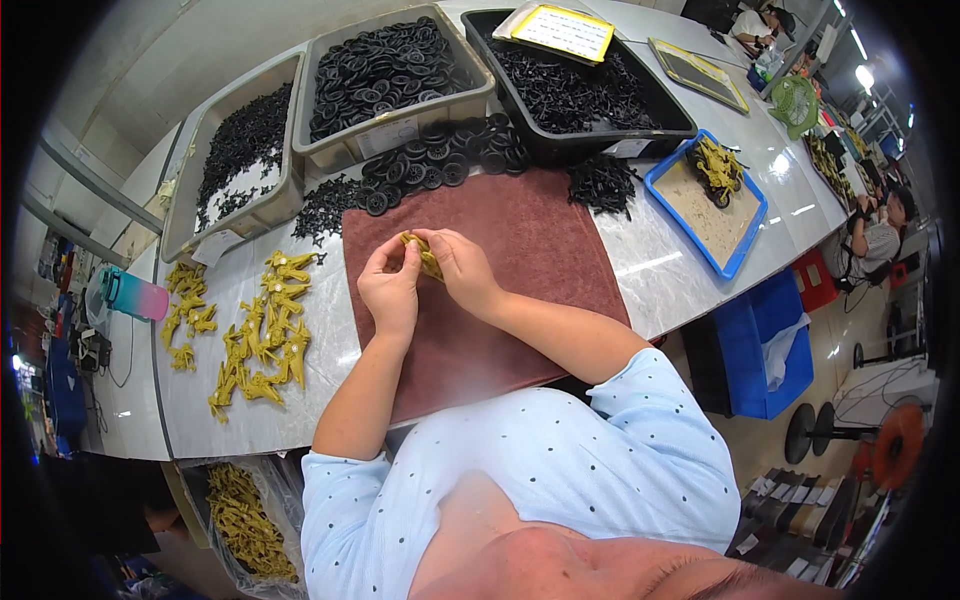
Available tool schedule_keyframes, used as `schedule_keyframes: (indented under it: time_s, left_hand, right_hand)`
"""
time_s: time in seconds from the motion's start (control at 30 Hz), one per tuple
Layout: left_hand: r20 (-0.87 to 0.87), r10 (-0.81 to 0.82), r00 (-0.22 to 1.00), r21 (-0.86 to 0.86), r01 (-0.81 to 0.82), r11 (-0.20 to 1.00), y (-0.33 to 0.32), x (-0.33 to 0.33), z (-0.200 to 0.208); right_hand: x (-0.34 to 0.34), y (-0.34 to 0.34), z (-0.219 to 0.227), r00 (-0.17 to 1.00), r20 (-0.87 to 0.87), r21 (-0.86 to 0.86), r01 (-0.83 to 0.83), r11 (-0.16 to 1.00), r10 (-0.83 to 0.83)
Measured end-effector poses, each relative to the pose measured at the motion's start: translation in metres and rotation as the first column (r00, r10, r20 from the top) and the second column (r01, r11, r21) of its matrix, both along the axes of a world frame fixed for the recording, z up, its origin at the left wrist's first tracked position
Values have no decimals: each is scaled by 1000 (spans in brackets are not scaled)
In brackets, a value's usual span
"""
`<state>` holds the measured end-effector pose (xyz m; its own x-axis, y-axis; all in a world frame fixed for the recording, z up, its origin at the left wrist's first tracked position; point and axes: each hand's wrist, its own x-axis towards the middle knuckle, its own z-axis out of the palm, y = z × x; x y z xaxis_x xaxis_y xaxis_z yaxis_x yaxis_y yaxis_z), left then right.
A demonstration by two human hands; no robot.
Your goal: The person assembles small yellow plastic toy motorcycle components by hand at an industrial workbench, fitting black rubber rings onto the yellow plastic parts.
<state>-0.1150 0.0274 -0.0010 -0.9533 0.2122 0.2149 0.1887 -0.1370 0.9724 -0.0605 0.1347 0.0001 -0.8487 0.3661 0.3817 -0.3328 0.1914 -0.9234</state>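
Over a reddish-brown cloth (500, 340), both hands are closed on one yellow plastic toy-vehicle frame (427, 258). My left hand (390, 287) pinches it between thumb and fingers from the left side. My right hand (460, 272) grips it from the right, thumb near the top. Fingers cover much of the frame, and any small part between them is hidden. To the left of the cloth lie several similar yellow frames (262, 340) in loose rows. Just beyond the cloth are piles of black toy wheels (415, 170), small black parts (325, 208) and black pieces (602, 184).
Along the back stand a grey bin of wheels (303, 130) and another grey bin (284, 215), plus a black bin (560, 150). A blue tray (655, 195) at right holds a yellow toy with black wheels. A tumbler (135, 294) stands left. Other people sit far right.
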Motion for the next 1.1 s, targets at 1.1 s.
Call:
schedule_keyframes:
  time_s: [1.1]
  left_hand:
    - [-505,172,846,-552,-469,689,-64,-96,-35]
  right_hand:
    - [72,139,39,920,161,185,326,927,-356]
